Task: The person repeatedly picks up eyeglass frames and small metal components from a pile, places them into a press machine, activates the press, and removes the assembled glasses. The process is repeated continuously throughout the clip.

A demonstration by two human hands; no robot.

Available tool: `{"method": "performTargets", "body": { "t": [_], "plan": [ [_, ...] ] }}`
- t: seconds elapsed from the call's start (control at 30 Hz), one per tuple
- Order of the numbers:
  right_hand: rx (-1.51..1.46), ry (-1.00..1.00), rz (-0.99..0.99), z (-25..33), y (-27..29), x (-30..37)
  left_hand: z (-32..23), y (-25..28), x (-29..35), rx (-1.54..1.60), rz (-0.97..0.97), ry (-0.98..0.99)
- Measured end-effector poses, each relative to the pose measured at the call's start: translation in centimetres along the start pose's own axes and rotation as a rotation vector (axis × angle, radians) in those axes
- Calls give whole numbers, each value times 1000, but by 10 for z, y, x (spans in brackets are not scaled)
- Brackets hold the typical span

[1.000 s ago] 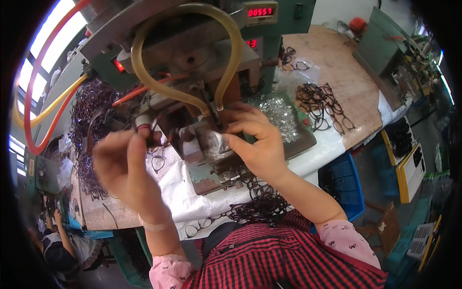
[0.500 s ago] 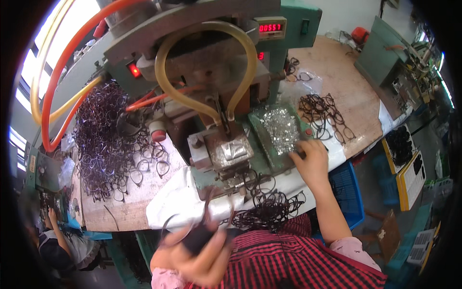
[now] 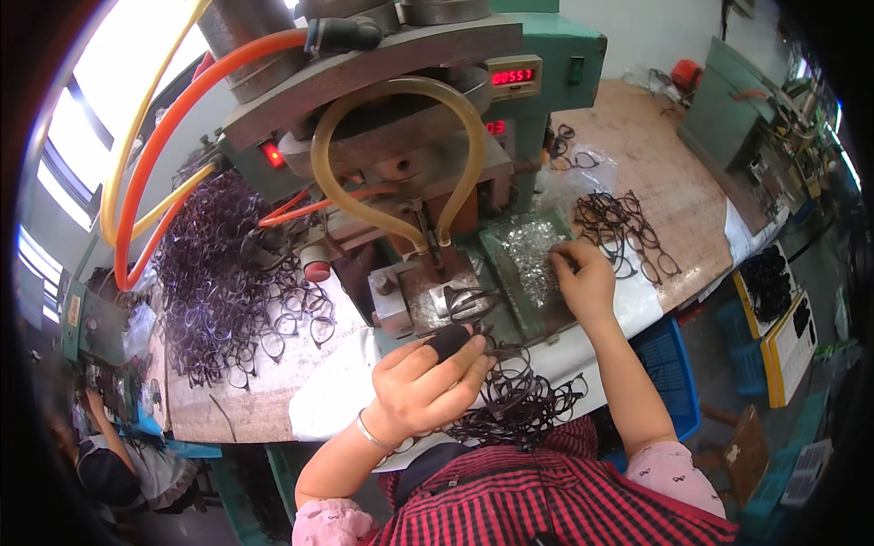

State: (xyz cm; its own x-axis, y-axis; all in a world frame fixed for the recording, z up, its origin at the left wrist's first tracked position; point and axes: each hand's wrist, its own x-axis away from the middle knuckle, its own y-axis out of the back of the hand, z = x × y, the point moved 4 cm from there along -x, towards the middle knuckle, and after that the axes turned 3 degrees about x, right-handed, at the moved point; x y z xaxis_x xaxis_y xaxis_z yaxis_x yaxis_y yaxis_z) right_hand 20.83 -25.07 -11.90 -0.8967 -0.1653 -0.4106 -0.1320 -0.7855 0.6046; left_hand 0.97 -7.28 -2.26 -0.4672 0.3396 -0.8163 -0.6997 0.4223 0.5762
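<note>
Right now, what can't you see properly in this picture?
Head view, partly hidden: the dark object, covered by the fingers of the left hand.
Head view, too small: whether the right hand pinches one of the silvery pieces.
Head view, cut off: the machine's top, by the upper edge.
Head view, hidden: part of the blue basket, behind the right forearm.

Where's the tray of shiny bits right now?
Head view, right of centre: the tray sits below and right of the hose loop, with the right hand at its right edge.
</note>
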Motion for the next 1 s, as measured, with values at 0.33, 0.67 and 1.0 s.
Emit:
{"method": "performTargets", "body": {
  "t": [0.33,0.67,1.0],
  "plan": [
    [-46,-27,-55,1,3,14,-14,-2,32,112,-10,246],
    [-277,48,54,39,2,9,-14,10,11,-219,160,392],
    [-466,-277,-24,-24,23,49,-6,-26,7,-45,-120,498]
  ]
}}
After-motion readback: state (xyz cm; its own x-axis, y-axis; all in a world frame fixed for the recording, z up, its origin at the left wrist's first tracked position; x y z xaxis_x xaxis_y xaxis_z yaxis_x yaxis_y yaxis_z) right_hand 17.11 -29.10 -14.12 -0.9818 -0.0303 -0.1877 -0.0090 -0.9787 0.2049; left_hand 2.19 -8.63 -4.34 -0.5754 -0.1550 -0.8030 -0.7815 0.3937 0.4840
